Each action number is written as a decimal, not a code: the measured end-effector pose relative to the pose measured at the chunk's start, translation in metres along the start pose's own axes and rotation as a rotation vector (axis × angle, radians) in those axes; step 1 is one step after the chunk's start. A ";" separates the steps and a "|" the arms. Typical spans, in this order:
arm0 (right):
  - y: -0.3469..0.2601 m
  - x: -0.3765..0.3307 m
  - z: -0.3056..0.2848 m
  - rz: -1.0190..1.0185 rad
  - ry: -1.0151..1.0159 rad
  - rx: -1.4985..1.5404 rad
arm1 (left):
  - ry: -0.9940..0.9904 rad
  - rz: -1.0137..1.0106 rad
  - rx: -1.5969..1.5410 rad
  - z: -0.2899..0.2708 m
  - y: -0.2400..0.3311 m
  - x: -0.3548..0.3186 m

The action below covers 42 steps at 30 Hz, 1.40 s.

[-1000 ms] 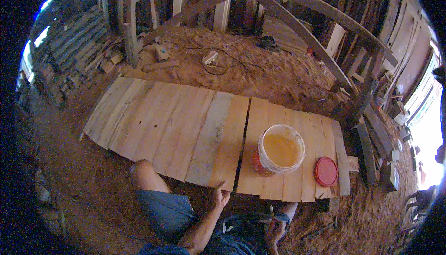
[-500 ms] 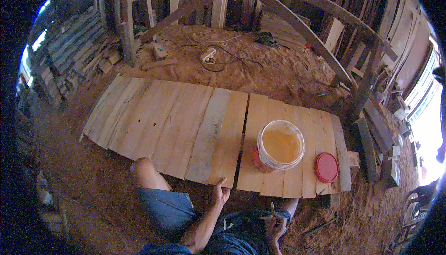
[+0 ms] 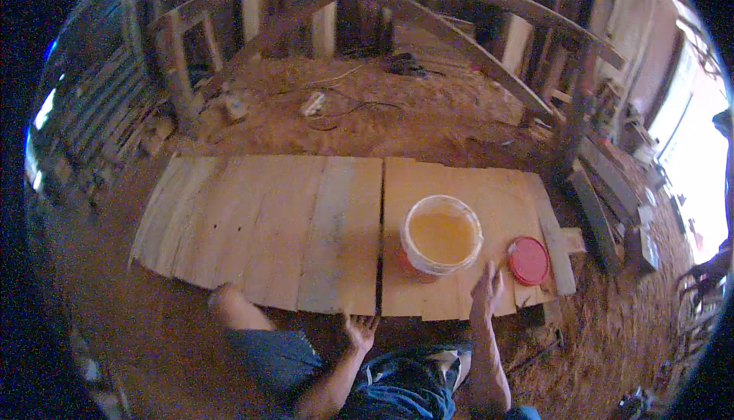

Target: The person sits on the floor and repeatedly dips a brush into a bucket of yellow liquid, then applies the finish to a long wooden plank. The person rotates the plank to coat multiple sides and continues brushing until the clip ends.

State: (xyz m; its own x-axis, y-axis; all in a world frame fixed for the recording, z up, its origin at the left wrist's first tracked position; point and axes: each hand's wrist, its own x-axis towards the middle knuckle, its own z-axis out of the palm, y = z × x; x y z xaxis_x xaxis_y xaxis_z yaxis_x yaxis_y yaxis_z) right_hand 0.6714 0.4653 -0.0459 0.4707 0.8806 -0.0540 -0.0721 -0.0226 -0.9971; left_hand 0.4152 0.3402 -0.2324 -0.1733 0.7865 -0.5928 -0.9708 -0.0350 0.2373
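Note:
A white-rimmed bucket (image 3: 442, 265) of orange-yellow liquid stands on the right part of a low platform of side-by-side boards (image 3: 267, 229). To its right lies a round red lid (image 3: 528, 261). My left hand (image 3: 360, 333) is at the platform's near edge, its fingers apart and holding nothing, just left of the dark gap between boards. My right hand (image 3: 487, 297) is raised over the boards between bucket and lid, blurred by motion. Its fingers are closed around a slim brush, seen more plainly half a second ago and now mostly lost in the blur.
A wooden frame with slanted braces (image 3: 474, 53) stands beyond the platform on the dirt floor (image 3: 344, 133). A white power strip (image 3: 313, 104) with cords lies there. Timber offcuts (image 3: 604, 213) are piled at the right. My bent knee (image 3: 233, 305) is by the near left edge.
My right hand has moved from my lap up and forward beside the bucket. The left hand has loosened its hold on the board edge and spread its fingers. The view has shifted.

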 end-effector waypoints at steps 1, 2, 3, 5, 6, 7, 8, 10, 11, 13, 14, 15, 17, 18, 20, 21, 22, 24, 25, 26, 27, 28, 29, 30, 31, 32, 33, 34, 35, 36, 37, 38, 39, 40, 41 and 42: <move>-0.008 0.015 0.012 0.028 -0.015 0.002 | -0.014 -0.024 0.026 -0.002 -0.001 -0.006; -0.014 0.029 0.023 0.056 -0.031 0.004 | -0.019 -0.040 0.068 -0.004 -0.001 -0.010; -0.020 0.037 0.029 0.039 -0.093 0.036 | -0.028 -0.053 0.067 -0.005 -0.002 -0.015; -0.024 0.047 0.034 0.034 -0.169 -0.115 | -0.030 -0.052 0.097 -0.007 -0.004 -0.020; -0.026 0.049 0.033 -0.041 -0.161 -0.190 | 0.047 -0.070 0.083 -0.006 -0.006 -0.022; -0.026 0.050 0.031 -0.062 -0.168 -0.296 | -0.031 -0.078 0.172 -0.006 -0.009 -0.021; -0.027 0.049 0.030 -0.065 -0.143 -0.301 | -0.025 -0.096 0.230 -0.005 -0.011 -0.023; -0.030 0.050 0.028 -0.091 -0.107 -0.386 | -0.011 -0.112 0.341 -0.002 -0.016 -0.022; -0.032 0.052 0.028 -0.113 -0.094 -0.464 | 0.047 -0.117 0.359 0.000 -0.020 -0.022; -0.041 0.057 0.030 -0.154 -0.088 -0.537 | 0.013 -0.141 0.466 0.006 -0.023 -0.022; -0.046 0.061 0.032 -0.174 -0.091 -0.535 | 0.009 -0.153 0.514 0.010 -0.025 -0.021; -0.053 0.066 0.032 -0.155 -0.073 -0.602 | 0.011 -0.175 0.522 0.013 -0.027 -0.022; -0.066 0.075 0.028 -0.197 -0.091 -0.632 | 0.046 -0.216 0.537 0.021 -0.028 -0.022; -0.073 0.081 0.024 -0.195 -0.093 -0.685 | -0.012 -0.238 0.523 0.023 -0.028 -0.023; -0.089 0.103 0.005 -0.212 -0.019 -0.644 | -0.060 -0.266 0.486 0.027 -0.029 -0.023; -0.095 0.115 -0.006 -0.269 0.003 -0.613 | -0.067 -0.265 0.454 0.028 -0.030 -0.022; -0.098 0.129 -0.018 -0.332 0.065 -0.509 | -0.072 -0.262 0.420 0.028 -0.030 -0.021; -0.100 0.162 -0.053 -0.410 0.090 -0.111 | -0.055 -0.257 0.364 0.028 -0.032 -0.017; -0.102 0.184 -0.074 -0.352 0.134 -0.031 | -0.035 -0.257 0.338 0.028 -0.034 -0.014; -0.102 0.204 -0.094 -0.377 0.189 -0.103 | -0.019 -0.258 0.302 0.029 -0.035 -0.011; -0.103 0.223 -0.113 -0.374 0.311 -0.372 | 0.010 -0.255 0.286 0.029 -0.037 -0.008; -0.101 0.235 -0.130 -0.373 0.340 -0.363 | 0.034 -0.251 0.260 0.031 -0.039 -0.005; -0.100 0.245 -0.146 -0.366 0.361 -0.358 | 0.146 -0.245 0.240 0.032 -0.041 -0.004; -0.102 0.257 -0.160 -0.353 0.447 -0.471 | 0.060 -0.241 0.227 0.034 -0.043 -0.002; -0.105 0.268 -0.174 -0.332 0.527 -0.587 | 0.058 -0.237 0.220 0.035 -0.044 -0.001; -0.104 0.275 -0.184 -0.308 0.607 -0.703 | 0.063 -0.219 0.221 0.036 -0.045 -0.001; -0.103 0.280 -0.192 -0.276 0.635 -0.673 | 0.043 -0.206 0.217 0.036 -0.047 0.000; -0.100 0.283 -0.201 -0.242 0.664 -0.642 | 0.028 -0.179 0.222 0.034 -0.047 0.002; -0.096 0.284 -0.209 -0.210 0.685 -0.610 | -0.005 -0.149 0.217 0.032 -0.048 0.004; -0.092 0.285 -0.217 -0.160 0.710 -0.613 | -0.013 -0.160 0.237 0.029 -0.048 0.008; -0.089 0.286 -0.226 -0.112 0.729 -0.615 | -0.037 -0.170 0.248 0.025 -0.048 0.013; -0.088 0.285 -0.235 -0.063 0.748 -0.619 | -0.072 -0.174 0.257 0.020 -0.048 0.019; -0.085 0.282 -0.244 -0.096 0.644 -0.477 | -0.069 -0.174 0.262 0.015 -0.048 0.025; -0.087 0.281 -0.250 -0.174 0.580 -0.554 | -0.078 -0.167 0.266 0.011 -0.047 0.030; -0.091 0.277 -0.255 -0.200 0.531 -0.657 | 0.003 -0.158 0.273 0.008 -0.046 0.034; -0.096 0.273 -0.258 -0.152 0.507 -0.779 | -0.100 -0.136 0.281 0.006 -0.045 0.036</move>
State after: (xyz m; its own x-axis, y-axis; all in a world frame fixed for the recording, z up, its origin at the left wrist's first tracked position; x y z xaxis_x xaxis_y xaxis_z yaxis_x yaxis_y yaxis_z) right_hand 1.0335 0.5859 0.0218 0.7668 0.5929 0.2458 0.5436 -0.3963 -0.7399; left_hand 0.4535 0.3744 -0.2596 -0.0143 0.8291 -0.5589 -0.8979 0.2352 0.3720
